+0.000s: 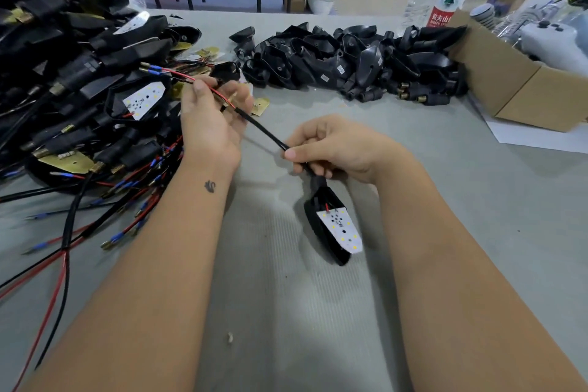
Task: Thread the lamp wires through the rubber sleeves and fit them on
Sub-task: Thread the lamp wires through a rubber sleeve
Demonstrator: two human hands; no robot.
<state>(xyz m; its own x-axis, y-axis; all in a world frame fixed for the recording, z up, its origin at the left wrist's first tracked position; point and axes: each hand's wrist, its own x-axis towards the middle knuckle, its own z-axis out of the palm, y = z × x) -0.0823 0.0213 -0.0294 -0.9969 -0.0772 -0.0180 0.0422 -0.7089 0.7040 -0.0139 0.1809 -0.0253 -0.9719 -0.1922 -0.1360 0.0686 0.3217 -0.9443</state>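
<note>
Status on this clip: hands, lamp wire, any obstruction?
Left hand pinches red-black wire; right hand grips black cable above hanging LED lamp. Sleeve fit unclear. Nothing blocking; empty rubber sleeves piled beyond.

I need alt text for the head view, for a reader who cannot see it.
The left hand pinches red and black wires while the right hand grips their black sheath, with a lamp unit hanging below. Finished lamps are heaped left, black housings behind.

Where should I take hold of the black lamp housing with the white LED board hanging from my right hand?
Probably pinch the black lamp housing at its narrow neck just below the right hand, coming in from the left side. The neck is slim, while the white LED board faces up and is best left untouched.
</note>
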